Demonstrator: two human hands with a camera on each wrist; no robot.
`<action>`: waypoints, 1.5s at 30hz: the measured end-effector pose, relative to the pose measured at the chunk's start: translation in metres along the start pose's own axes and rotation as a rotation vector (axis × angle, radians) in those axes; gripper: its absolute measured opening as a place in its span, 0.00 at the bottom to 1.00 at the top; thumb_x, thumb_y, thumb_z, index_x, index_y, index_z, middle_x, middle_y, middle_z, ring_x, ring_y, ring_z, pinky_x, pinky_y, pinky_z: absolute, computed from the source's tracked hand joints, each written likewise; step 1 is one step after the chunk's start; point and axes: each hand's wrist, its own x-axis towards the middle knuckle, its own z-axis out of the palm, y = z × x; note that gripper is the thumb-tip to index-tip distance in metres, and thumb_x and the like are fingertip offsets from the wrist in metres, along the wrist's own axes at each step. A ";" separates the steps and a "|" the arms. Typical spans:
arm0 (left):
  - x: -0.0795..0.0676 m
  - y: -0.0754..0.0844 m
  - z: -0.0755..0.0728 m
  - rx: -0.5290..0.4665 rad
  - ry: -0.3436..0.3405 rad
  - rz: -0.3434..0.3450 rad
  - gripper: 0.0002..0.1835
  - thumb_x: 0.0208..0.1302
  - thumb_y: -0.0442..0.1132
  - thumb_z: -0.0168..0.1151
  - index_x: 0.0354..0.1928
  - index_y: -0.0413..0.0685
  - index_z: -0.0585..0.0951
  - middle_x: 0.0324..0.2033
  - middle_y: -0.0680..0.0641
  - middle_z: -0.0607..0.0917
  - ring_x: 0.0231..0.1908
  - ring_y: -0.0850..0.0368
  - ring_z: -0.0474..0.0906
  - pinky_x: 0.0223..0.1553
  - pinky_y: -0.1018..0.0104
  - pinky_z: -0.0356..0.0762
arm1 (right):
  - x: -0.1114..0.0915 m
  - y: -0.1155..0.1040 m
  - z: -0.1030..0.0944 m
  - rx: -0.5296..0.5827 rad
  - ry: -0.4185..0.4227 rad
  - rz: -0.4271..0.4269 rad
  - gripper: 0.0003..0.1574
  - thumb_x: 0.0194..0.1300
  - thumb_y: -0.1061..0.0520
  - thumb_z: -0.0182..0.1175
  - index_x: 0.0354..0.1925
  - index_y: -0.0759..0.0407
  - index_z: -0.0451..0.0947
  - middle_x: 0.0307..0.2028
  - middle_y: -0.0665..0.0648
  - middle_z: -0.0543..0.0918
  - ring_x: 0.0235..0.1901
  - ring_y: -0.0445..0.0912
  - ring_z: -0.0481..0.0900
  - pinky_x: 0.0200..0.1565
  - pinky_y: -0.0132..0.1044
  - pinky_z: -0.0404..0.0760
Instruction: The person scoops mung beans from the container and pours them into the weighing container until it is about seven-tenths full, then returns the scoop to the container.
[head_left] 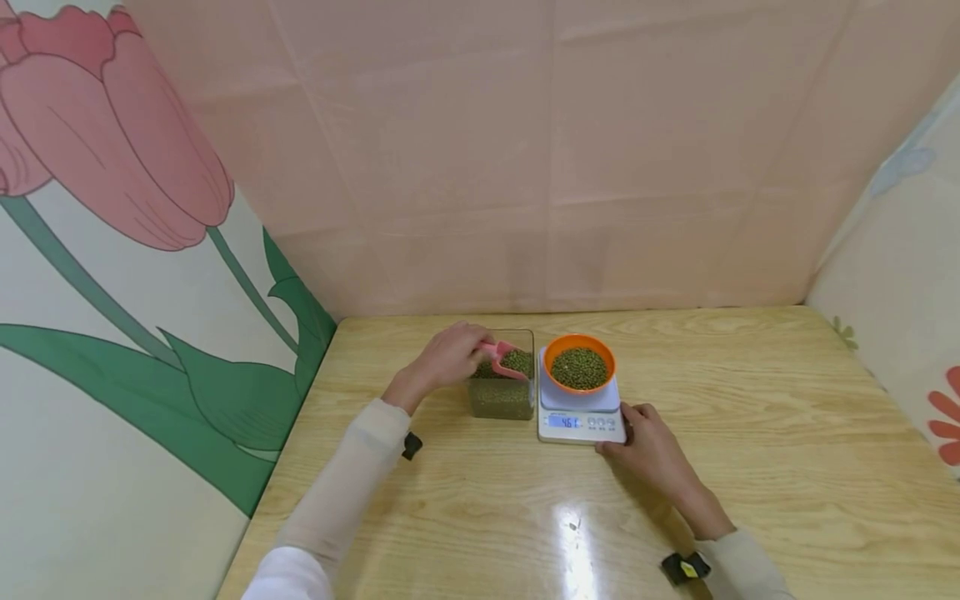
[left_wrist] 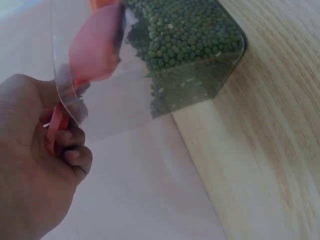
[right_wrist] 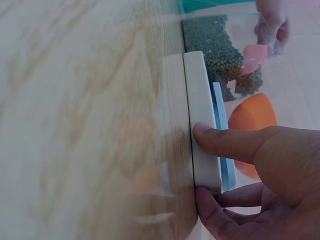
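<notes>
My left hand [head_left: 448, 354] grips the handle of a pink scoop [left_wrist: 97, 45]. The scoop is tilted inside the upper part of a clear plastic container [head_left: 501, 407] partly filled with green mung beans [left_wrist: 187, 37]. To the container's right stands a white kitchen scale [head_left: 573, 437], its lit display apparently showing 461. An orange bowl [head_left: 577, 340] on the scale's platform holds more mung beans [head_left: 580, 368]. At the scale's front right corner, my right hand [head_left: 651, 450] holds the scale, thumb on the front face and fingers along the right side.
The wood-grain table [head_left: 735, 400] runs back to a wall with a pinkish covering [head_left: 450, 167]. A flower-painted wall [head_left: 75, 275] borders it on the left, another patterned wall [head_left: 892, 275] on the right. Black bands sit at both wrists.
</notes>
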 end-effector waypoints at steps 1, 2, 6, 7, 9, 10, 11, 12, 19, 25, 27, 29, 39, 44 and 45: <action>-0.001 -0.001 0.000 -0.006 0.006 0.002 0.16 0.79 0.49 0.62 0.57 0.48 0.86 0.50 0.48 0.90 0.52 0.50 0.83 0.58 0.50 0.81 | 0.000 0.000 0.000 -0.002 0.000 0.000 0.53 0.59 0.55 0.81 0.70 0.81 0.68 0.55 0.78 0.76 0.46 0.61 0.80 0.48 0.55 0.84; -0.001 -0.001 0.000 -0.012 0.012 0.005 0.16 0.79 0.49 0.62 0.57 0.48 0.86 0.50 0.48 0.90 0.52 0.50 0.83 0.58 0.50 0.81 | 0.000 0.000 0.000 -0.004 0.001 0.001 0.53 0.59 0.55 0.81 0.70 0.81 0.68 0.55 0.78 0.76 0.46 0.61 0.80 0.48 0.55 0.84; -0.004 -0.005 0.000 -0.042 0.030 0.008 0.14 0.79 0.47 0.62 0.56 0.49 0.86 0.49 0.49 0.90 0.51 0.51 0.83 0.58 0.50 0.81 | 0.000 -0.001 0.000 -0.003 -0.003 0.004 0.53 0.59 0.54 0.81 0.70 0.82 0.68 0.55 0.78 0.76 0.46 0.61 0.80 0.47 0.55 0.84; -0.005 -0.006 0.000 -0.051 0.033 0.008 0.14 0.79 0.47 0.62 0.56 0.49 0.86 0.49 0.49 0.90 0.51 0.51 0.82 0.58 0.50 0.80 | 0.000 -0.001 0.000 -0.001 -0.005 0.005 0.53 0.59 0.54 0.80 0.70 0.82 0.68 0.56 0.78 0.76 0.46 0.61 0.80 0.47 0.54 0.84; -0.006 -0.008 0.000 -0.069 0.038 0.007 0.13 0.79 0.46 0.63 0.56 0.49 0.86 0.47 0.50 0.90 0.50 0.52 0.81 0.56 0.51 0.80 | 0.000 -0.001 0.000 0.000 -0.008 0.007 0.53 0.59 0.54 0.80 0.70 0.82 0.67 0.56 0.78 0.76 0.46 0.60 0.80 0.47 0.53 0.84; -0.007 -0.009 0.000 -0.081 0.042 0.007 0.13 0.78 0.46 0.63 0.56 0.49 0.86 0.47 0.50 0.89 0.49 0.52 0.81 0.56 0.51 0.80 | 0.000 -0.001 0.000 0.001 -0.010 0.007 0.53 0.60 0.54 0.80 0.70 0.82 0.67 0.56 0.78 0.76 0.46 0.60 0.80 0.46 0.53 0.84; -0.007 -0.010 0.000 -0.092 0.048 0.008 0.13 0.78 0.46 0.63 0.56 0.49 0.86 0.46 0.50 0.89 0.49 0.52 0.81 0.55 0.51 0.80 | 0.001 0.000 -0.001 0.002 -0.012 0.007 0.53 0.60 0.54 0.80 0.70 0.82 0.67 0.56 0.78 0.76 0.45 0.60 0.80 0.46 0.53 0.84; -0.008 -0.010 -0.001 -0.104 0.051 0.009 0.13 0.78 0.45 0.63 0.56 0.49 0.86 0.46 0.50 0.89 0.48 0.52 0.80 0.54 0.51 0.79 | 0.001 0.000 -0.001 0.003 -0.014 0.007 0.53 0.60 0.54 0.80 0.71 0.82 0.67 0.56 0.78 0.76 0.45 0.60 0.80 0.46 0.52 0.84; -0.010 -0.015 0.000 -0.166 0.065 0.003 0.11 0.78 0.45 0.63 0.54 0.49 0.86 0.43 0.51 0.88 0.45 0.54 0.79 0.53 0.52 0.78 | 0.000 -0.001 -0.001 0.003 -0.016 0.002 0.53 0.60 0.54 0.80 0.71 0.81 0.67 0.56 0.78 0.76 0.46 0.60 0.80 0.46 0.53 0.84; -0.013 -0.017 0.001 -0.211 0.073 -0.010 0.11 0.78 0.45 0.64 0.54 0.50 0.86 0.45 0.51 0.88 0.46 0.53 0.79 0.52 0.51 0.78 | 0.000 0.000 0.000 0.006 -0.005 -0.014 0.52 0.60 0.54 0.80 0.70 0.81 0.68 0.56 0.78 0.76 0.46 0.60 0.80 0.46 0.53 0.84; -0.013 -0.018 0.002 -0.211 0.076 -0.009 0.12 0.78 0.45 0.64 0.55 0.50 0.86 0.47 0.51 0.88 0.48 0.53 0.79 0.53 0.51 0.78 | 0.000 0.000 0.000 0.006 -0.003 -0.014 0.52 0.59 0.55 0.80 0.70 0.80 0.68 0.56 0.78 0.76 0.46 0.61 0.80 0.46 0.53 0.84; -0.013 -0.018 0.002 -0.216 0.078 -0.008 0.12 0.78 0.46 0.63 0.55 0.50 0.86 0.48 0.50 0.88 0.48 0.53 0.80 0.53 0.51 0.79 | 0.000 0.001 0.000 0.005 -0.003 -0.013 0.52 0.59 0.55 0.81 0.70 0.80 0.68 0.56 0.78 0.76 0.46 0.61 0.80 0.47 0.53 0.84; -0.014 -0.022 0.002 -0.222 0.117 0.007 0.12 0.78 0.46 0.64 0.54 0.50 0.86 0.48 0.50 0.88 0.49 0.52 0.81 0.54 0.50 0.79 | -0.001 -0.001 0.000 -0.003 -0.009 0.004 0.53 0.60 0.54 0.80 0.71 0.81 0.67 0.56 0.78 0.76 0.46 0.60 0.80 0.47 0.53 0.84; -0.017 -0.022 0.002 -0.237 0.123 -0.002 0.12 0.78 0.46 0.64 0.55 0.49 0.86 0.50 0.48 0.88 0.53 0.50 0.81 0.57 0.48 0.80 | 0.000 -0.001 0.000 -0.007 -0.010 0.004 0.53 0.60 0.54 0.80 0.71 0.81 0.67 0.56 0.78 0.76 0.46 0.61 0.80 0.47 0.54 0.84; -0.018 -0.022 0.001 -0.241 0.123 -0.007 0.12 0.78 0.45 0.63 0.56 0.49 0.86 0.51 0.47 0.88 0.53 0.50 0.81 0.58 0.48 0.80 | 0.000 -0.001 0.000 -0.007 -0.009 0.001 0.53 0.60 0.54 0.81 0.71 0.81 0.67 0.56 0.78 0.76 0.46 0.61 0.80 0.47 0.54 0.84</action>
